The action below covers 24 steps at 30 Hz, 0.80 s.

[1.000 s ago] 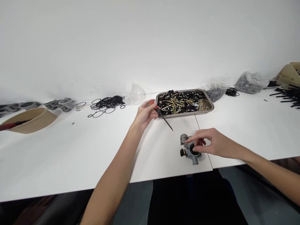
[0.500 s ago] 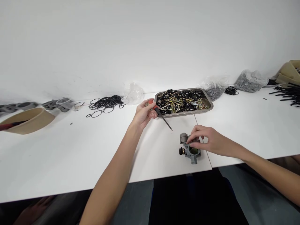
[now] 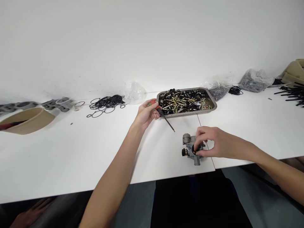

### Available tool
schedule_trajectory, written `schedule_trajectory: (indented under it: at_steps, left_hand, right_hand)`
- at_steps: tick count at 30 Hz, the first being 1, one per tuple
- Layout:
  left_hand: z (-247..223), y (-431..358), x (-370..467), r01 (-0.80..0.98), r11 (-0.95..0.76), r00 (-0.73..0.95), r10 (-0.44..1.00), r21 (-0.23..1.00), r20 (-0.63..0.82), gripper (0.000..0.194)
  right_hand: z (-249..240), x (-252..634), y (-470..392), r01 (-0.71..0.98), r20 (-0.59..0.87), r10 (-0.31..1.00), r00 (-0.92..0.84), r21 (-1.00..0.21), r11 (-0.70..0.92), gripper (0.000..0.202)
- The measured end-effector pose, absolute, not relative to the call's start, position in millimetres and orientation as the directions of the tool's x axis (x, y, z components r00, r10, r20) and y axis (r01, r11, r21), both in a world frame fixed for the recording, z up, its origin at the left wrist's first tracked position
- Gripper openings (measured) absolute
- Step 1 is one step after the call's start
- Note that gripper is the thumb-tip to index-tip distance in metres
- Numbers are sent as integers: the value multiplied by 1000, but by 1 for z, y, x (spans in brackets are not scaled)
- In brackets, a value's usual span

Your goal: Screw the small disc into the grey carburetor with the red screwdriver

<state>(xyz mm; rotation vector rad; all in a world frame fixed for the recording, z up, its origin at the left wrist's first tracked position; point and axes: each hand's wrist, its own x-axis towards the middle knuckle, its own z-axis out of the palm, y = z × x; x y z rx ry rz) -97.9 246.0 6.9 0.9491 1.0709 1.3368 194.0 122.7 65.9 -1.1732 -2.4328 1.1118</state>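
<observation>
My left hand (image 3: 147,114) is closed around a screwdriver (image 3: 168,123) with a red and black handle; its shaft points down and to the right. Small brassy pieces (image 3: 149,104) show between the same fingers. A grey metal carburetor (image 3: 191,148) lies on the white table, a black and brass fitting (image 3: 184,152) on its left side. Over its round opening, my right hand (image 3: 209,141) has thumb and fingertips pinched together at the bore. What the pinch holds, if anything, is too small and too covered to name.
Behind the carburetor is a metal tray (image 3: 190,113) of screws and black parts. Black rubber rings (image 3: 106,103), plastic bags (image 3: 256,80) and a beige bin (image 3: 35,124) line the table. Another person's hand (image 3: 33,212) is at lower left.
My right hand has shifted slightly, its fingers curling from stretched over the carburetor into a pinch at its opening. The left hand and screwdriver have stayed nearly still.
</observation>
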Motion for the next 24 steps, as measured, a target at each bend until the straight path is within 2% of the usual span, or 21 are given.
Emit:
schedule_trajectory:
  at_steps: [8,15,19,24]
  left_hand:
    - [7,246,-98,-263,39,-54,997,964,-55,45]
    - [8,246,-98,-256,45,-57,996,966,-62,48]
    - [8,247,-99,-246,50,-51,997,968,-65,47]
    - [9,246,-98,-253,61,-46,996,966,-75,45]
  right_hand:
    - [78,186,119,600,-98,710,-698,-621,504,29]
    - [78,179,107,571,15,664,-747,-497,654,33]
    - [84,180,106,601,15,721,-692,-541,588,26]
    - [84,184,114,640,-110,747,-656,-606,473,31]
